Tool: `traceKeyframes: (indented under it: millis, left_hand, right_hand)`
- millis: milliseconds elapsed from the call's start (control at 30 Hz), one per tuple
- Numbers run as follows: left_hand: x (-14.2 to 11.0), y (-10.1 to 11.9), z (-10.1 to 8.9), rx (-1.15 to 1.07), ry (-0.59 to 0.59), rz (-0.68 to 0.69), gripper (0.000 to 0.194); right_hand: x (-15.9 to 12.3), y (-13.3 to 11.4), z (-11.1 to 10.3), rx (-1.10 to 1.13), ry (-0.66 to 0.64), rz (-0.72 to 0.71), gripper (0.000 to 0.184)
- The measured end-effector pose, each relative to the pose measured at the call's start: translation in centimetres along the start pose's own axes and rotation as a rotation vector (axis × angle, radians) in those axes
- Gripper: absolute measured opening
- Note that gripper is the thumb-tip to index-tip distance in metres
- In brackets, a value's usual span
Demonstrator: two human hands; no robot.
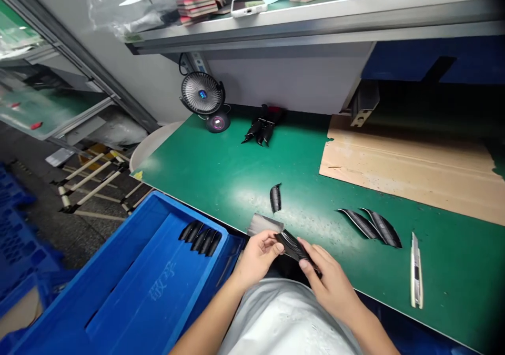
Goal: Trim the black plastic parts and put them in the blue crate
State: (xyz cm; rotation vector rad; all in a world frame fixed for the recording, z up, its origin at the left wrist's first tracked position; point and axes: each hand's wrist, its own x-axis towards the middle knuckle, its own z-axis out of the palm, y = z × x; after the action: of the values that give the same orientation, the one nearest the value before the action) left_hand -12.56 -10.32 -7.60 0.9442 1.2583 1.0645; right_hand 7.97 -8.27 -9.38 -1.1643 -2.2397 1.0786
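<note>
Just over the front edge of the green table, both hands hold one glossy black curved plastic piece (292, 245). My left hand (258, 255) has thumb and fingers closed at its left end. Around the right end my right hand (327, 273) is closed. Beside my left fingers lies a greyish flat sheet (263, 223); whether the hand touches it is unclear. A small curved black piece (275, 198) rests a little beyond the hands. Two more black pieces (381, 226) lie to the right, near a utility knife (415, 271) with a pale handle.
A blue crate (130, 271) on the left holds a row of black pieces (200, 237). Farther back stand a small fan (202, 94) and a cluster of black parts (262, 126). Cardboard (402, 171) covers the right rear. A shelf (276, 26) with a phone (248, 6) overhangs the table.
</note>
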Motion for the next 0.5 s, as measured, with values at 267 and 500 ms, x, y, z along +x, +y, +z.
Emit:
traceKeyframes:
  millis: [267,500]
  left_hand:
    - [6.4,-0.9,-9.5,0.667,0.695,0.092,0.023]
    - [8.2,-3.6,-10.0,0.792,0.829,0.021,0.017]
  right_hand:
    - [6.9,-0.9,5.7,-0.679,0.044,-0.127,0.037]
    - [5.3,-1.6,6.2,-0.871,0.086,-0.191,0.043]
